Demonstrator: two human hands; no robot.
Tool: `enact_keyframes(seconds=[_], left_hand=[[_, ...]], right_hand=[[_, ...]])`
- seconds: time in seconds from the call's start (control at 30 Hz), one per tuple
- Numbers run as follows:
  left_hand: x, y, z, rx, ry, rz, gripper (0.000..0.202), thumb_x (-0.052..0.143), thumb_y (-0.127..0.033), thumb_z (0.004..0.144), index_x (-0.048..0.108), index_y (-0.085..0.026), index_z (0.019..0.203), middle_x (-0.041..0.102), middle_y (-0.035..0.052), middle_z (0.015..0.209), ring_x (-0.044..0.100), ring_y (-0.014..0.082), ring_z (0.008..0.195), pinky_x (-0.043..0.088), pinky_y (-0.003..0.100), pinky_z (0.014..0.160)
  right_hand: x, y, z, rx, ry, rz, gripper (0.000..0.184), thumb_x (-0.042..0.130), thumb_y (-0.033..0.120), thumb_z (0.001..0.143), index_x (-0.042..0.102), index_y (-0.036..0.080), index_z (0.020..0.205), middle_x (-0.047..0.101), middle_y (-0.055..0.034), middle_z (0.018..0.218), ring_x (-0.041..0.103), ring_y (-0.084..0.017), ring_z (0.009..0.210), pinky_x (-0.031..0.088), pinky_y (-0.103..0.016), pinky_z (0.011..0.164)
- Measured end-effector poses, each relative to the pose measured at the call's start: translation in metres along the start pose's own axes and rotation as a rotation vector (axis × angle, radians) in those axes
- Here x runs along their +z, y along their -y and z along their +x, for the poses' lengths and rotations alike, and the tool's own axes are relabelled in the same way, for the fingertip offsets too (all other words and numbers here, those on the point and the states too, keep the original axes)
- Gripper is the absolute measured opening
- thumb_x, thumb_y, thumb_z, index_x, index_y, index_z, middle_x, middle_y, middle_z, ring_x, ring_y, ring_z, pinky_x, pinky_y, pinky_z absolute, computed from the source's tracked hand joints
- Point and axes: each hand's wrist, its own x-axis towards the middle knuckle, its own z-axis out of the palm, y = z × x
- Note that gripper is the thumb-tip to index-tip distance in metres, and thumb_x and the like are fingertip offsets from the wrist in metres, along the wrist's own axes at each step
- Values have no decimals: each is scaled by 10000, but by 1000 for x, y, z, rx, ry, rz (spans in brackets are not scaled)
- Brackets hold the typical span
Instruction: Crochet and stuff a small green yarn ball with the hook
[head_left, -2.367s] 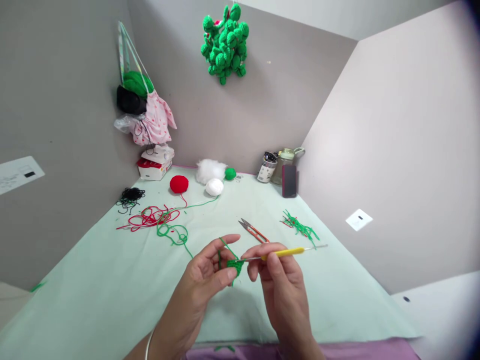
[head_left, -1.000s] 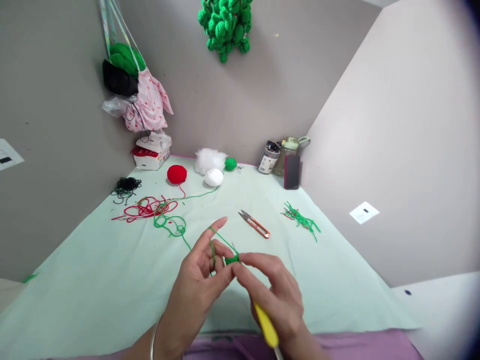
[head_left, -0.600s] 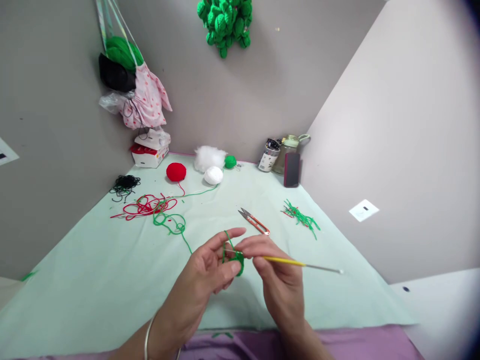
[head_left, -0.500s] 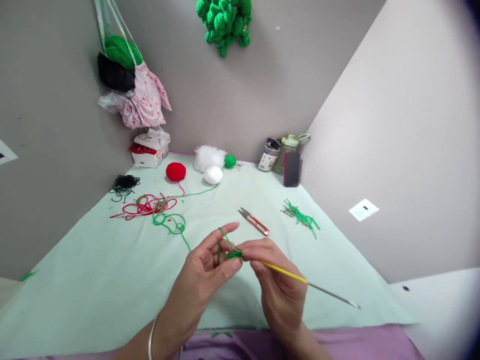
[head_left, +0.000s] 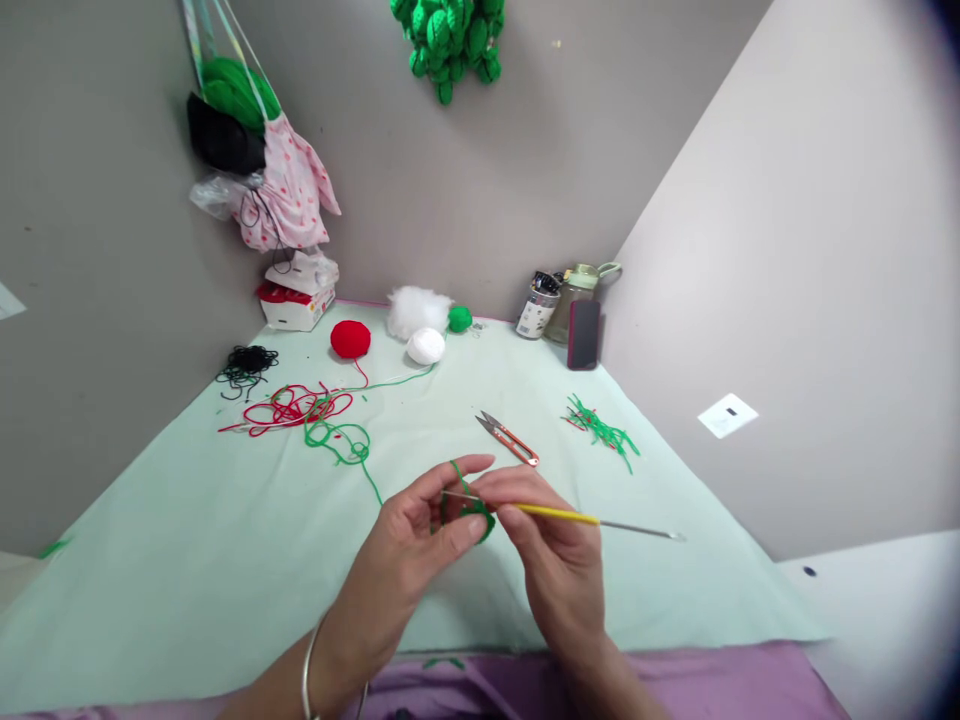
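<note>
My left hand (head_left: 420, 545) pinches a small green crochet piece (head_left: 474, 518) between thumb and fingers, with the green yarn strand (head_left: 367, 475) looped over the raised index finger. My right hand (head_left: 551, 545) grips a yellow-handled crochet hook (head_left: 570, 516); its hook end is at the green piece and its metal tail points right. Both hands hover above the pale green cloth (head_left: 225, 560) near its front edge.
Orange-handled snips (head_left: 510, 440) lie just beyond my hands. Green yarn scraps (head_left: 600, 430) lie right, tangled red yarn (head_left: 289, 408) and black yarn (head_left: 244, 365) left. Red (head_left: 350, 339), white (head_left: 425, 346) and green (head_left: 460, 318) yarn balls, stuffing, a jar, bottle and phone (head_left: 583, 335) line the back.
My right hand has kept swinging the hook: handle pointing toward me a second ago, then out to the right and down, now level to the right. The left hand stays on the green piece.
</note>
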Motion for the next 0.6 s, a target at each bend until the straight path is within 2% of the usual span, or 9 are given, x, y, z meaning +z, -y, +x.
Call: enact_keyframes(seconds=[0.1, 0.2, 0.3, 0.43, 0.6], left_hand=[[-2, 2, -1, 9, 20, 71, 370, 862, -340, 842, 828, -319, 1210, 701, 25, 984, 576, 207, 1002, 455, 331, 954], [-5, 1, 0, 4, 42, 89, 394, 859, -350, 841, 814, -326, 1232, 643, 11, 967, 560, 200, 972, 455, 338, 944], [-7, -1, 1, 10, 20, 93, 383, 854, -339, 845, 808, -324, 1225, 619, 4, 948, 557, 189, 945, 449, 327, 919], [-8, -2, 1, 32, 8, 117, 374, 838, -322, 856, 803, -321, 1228, 617, 8, 942, 562, 195, 939, 444, 332, 905], [-13, 2, 2, 102, 1, 248, 357, 795, -294, 897, 789, -351, 1249, 626, -1, 931, 553, 193, 936, 427, 336, 932]], right_hand=[[-3, -4, -1, 57, -63, 23, 135, 716, 312, 1007, 850, 300, 993, 816, -37, 913, 722, -186, 836, 587, -306, 754], [-7, -4, 0, 156, -111, 101, 145, 732, 360, 995, 843, 275, 959, 804, -26, 890, 675, -144, 728, 571, -269, 704], [-9, -2, 2, 198, -102, 150, 210, 704, 386, 1011, 828, 246, 916, 796, -31, 862, 665, -140, 711, 575, -269, 706], [-11, -2, 1, 166, -56, 104, 235, 632, 352, 1057, 808, 240, 947, 790, -33, 883, 681, -143, 741, 576, -268, 722], [-12, 3, -7, 30, -30, -128, 225, 564, 246, 1084, 780, 257, 1022, 788, -24, 916, 693, -153, 773, 579, -285, 734]])
